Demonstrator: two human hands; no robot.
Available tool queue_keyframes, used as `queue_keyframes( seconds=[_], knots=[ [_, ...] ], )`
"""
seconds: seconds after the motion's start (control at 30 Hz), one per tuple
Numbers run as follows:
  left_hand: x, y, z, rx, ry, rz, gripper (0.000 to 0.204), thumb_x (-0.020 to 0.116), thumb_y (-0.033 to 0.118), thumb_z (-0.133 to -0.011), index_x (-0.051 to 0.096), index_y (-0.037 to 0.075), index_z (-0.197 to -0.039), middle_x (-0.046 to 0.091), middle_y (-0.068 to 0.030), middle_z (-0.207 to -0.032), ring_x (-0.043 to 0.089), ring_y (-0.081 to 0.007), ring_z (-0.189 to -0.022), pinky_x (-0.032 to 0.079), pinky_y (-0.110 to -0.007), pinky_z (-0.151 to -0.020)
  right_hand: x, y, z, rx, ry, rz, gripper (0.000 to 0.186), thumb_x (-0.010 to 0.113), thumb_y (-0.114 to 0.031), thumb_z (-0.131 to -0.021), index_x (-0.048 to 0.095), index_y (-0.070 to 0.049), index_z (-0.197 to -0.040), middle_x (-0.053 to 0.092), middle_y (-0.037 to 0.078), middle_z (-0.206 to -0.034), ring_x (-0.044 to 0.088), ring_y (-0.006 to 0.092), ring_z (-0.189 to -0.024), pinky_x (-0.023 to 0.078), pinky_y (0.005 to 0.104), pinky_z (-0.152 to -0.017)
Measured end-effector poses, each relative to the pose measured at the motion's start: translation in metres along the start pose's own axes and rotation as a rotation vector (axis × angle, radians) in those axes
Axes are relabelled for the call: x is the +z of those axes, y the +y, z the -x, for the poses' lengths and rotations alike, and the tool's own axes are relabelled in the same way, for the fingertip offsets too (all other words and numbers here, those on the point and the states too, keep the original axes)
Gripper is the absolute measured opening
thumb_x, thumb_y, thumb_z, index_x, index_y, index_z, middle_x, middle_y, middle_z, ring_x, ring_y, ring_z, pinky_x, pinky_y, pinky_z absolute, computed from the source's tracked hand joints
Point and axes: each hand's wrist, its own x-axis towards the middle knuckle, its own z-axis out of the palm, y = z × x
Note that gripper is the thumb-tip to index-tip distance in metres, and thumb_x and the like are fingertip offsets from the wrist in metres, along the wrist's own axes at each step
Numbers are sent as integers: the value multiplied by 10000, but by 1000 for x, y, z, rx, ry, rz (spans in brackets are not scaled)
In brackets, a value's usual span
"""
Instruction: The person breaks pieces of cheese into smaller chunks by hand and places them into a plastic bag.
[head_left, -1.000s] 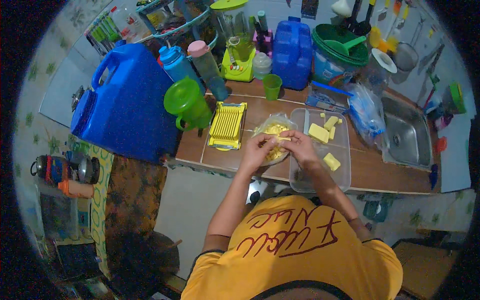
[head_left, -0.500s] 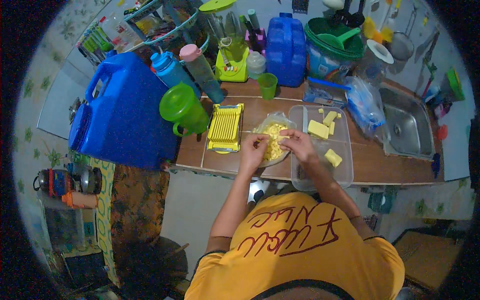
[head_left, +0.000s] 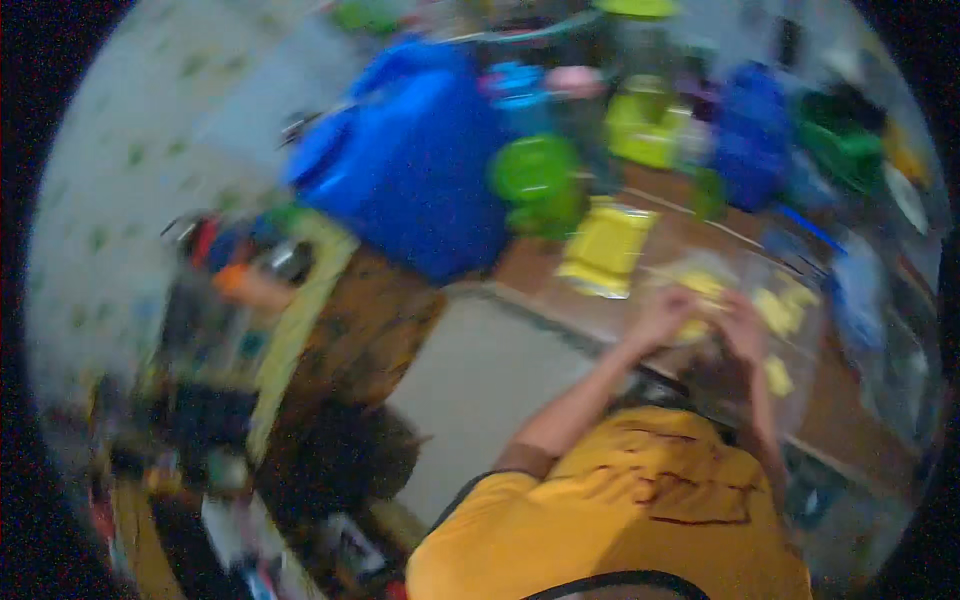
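Observation:
The view is smeared by motion. My left hand (head_left: 665, 315) hovers at the left side of a pile of yellow pieces (head_left: 703, 283) in a clear plastic bag, its fingers bunched together. Facing it across the pile, my right hand (head_left: 742, 327) also has its fingers drawn in. Whatever either hand pinches is too blurred to name. Just left of the bag lies a yellow slicer (head_left: 608, 250) with a ribbed face. To the right, a clear plastic tray (head_left: 803, 350) holds yellow blocks (head_left: 782, 308) and a separate yellow piece (head_left: 778, 376) nearer me.
A big blue jug (head_left: 420, 170) stands left on the counter, beside a green pitcher (head_left: 535, 180). Behind are a lime-green blender (head_left: 645, 125), a green cup (head_left: 709, 192) and another blue jug (head_left: 752, 135). A plastic bag (head_left: 858, 295) lies beyond the tray.
My view has swung left, so the counter, my hands and everything on it appear farther right and tilted. Both hands stay over the yellow pieces.

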Motion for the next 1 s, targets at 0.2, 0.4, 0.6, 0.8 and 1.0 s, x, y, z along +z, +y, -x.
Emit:
queue_keyframes(
  seconds=[0.2,0.4,0.6,0.8,1.0],
  knots=[
    [-22,6,8,-390,174,292,153,612,138,-828,616,0,-895,603,-47,-738,563,-108,-596,471,-243,-532,-27,-86,110,-855,773,-248,397,630,-87,-796,513,0,-1165,586,105,-1089,556,150,-967,446,261,-808],
    [-25,9,-3,-267,167,-1,134,602,109,-821,625,-3,-890,609,-47,-750,552,-99,-636,466,-246,-565,-42,-72,81,-632,468,-296,278,682,-127,-780,606,-1,-1016,618,69,-813,577,99,-724,471,229,-665],
    [-16,-11,2,-148,220,-195,118,580,68,-791,626,-15,-860,599,-116,-763,578,-193,-669,475,-300,-615,-22,-49,61,-289,210,-404,265,633,-95,-788,600,20,-1024,629,78,-862,589,107,-783,473,229,-729],
    [-3,10,4,-70,278,-327,173,613,110,-778,617,-30,-879,497,-144,-849,539,-262,-686,465,-345,-617,-25,-26,54,-226,-20,-631,282,593,-60,-815,565,32,-1080,620,76,-934,587,127,-857,470,238,-776],
    [2,25,3,-117,258,-336,164,607,113,-806,626,-6,-916,538,-125,-802,555,-247,-733,463,-323,-668,-21,-9,45,-317,-60,-656,296,572,-9,-826,522,22,-1116,608,64,-940,579,117,-860,469,239,-770]
  ],
)
